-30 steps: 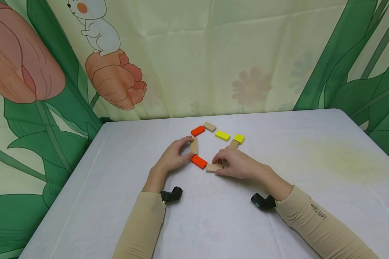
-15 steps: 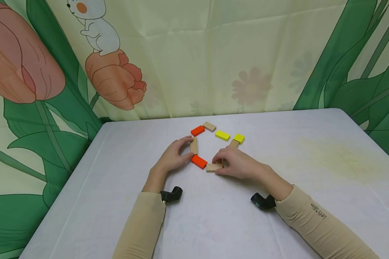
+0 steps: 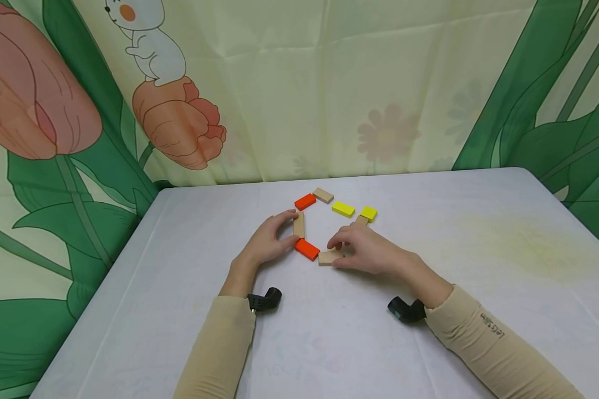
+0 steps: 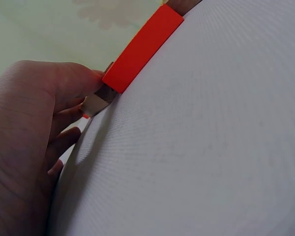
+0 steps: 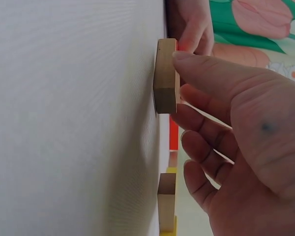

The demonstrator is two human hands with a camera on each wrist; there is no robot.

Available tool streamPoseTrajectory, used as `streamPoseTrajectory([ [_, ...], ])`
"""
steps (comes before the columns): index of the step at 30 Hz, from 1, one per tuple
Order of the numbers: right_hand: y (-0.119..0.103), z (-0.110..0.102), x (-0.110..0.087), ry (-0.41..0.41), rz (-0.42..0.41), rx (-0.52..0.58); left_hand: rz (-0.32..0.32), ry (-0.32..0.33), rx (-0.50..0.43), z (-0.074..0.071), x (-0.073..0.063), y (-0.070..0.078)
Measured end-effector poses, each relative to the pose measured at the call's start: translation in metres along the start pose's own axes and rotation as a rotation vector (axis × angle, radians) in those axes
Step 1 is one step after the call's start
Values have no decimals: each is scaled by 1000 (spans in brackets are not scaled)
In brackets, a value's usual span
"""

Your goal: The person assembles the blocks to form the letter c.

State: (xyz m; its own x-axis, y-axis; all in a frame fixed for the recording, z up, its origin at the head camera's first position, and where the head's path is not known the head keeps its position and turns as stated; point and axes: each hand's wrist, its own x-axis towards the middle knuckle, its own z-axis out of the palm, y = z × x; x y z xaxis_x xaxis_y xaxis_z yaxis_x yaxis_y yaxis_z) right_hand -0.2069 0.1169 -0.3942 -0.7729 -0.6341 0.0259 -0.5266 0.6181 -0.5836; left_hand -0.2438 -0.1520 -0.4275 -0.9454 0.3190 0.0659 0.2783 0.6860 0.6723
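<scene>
In the head view, several flat wooden blocks form a rough ring. My left hand [image 3: 267, 239] spans a plain wooden block [image 3: 299, 225] at the ring's left side, thumb at its near end and fingertips at its far end. An orange-red block [image 3: 306, 250] meets that near end, beside my left thumb. At the front, my right hand [image 3: 366, 249] pinches another plain block [image 3: 330, 257] between thumb and fingers, its left end against the orange-red block's corner. The right wrist view shows my thumb on this plain block's [image 5: 165, 76] edge; the other fingers curl loosely.
Farther back lie a second orange-red block [image 3: 305, 201], a plain block [image 3: 323, 195] and a yellow block [image 3: 343, 209]. Behind my right hand, a partly hidden plain block [image 3: 361, 220] meets another yellow block [image 3: 369, 214]. A white cloth [image 3: 299, 332] covers the table; a printed curtain [image 3: 299, 88] hangs behind.
My right hand has shifted very slightly and covers a little more of the plain block behind it. The left hand and the other blocks stay in place.
</scene>
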Motion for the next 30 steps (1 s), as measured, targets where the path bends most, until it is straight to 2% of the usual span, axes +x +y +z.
streamPoseTrajectory([
  [14,2,-9,0,37,66,30,5,2,0,0,0,0],
  [26,13,-15,-2,151,-4,-8,17,2,0,0,-1,-1],
  [30,18,-18,-3,191,-3,-1,20,2,5,0,0,-2],
])
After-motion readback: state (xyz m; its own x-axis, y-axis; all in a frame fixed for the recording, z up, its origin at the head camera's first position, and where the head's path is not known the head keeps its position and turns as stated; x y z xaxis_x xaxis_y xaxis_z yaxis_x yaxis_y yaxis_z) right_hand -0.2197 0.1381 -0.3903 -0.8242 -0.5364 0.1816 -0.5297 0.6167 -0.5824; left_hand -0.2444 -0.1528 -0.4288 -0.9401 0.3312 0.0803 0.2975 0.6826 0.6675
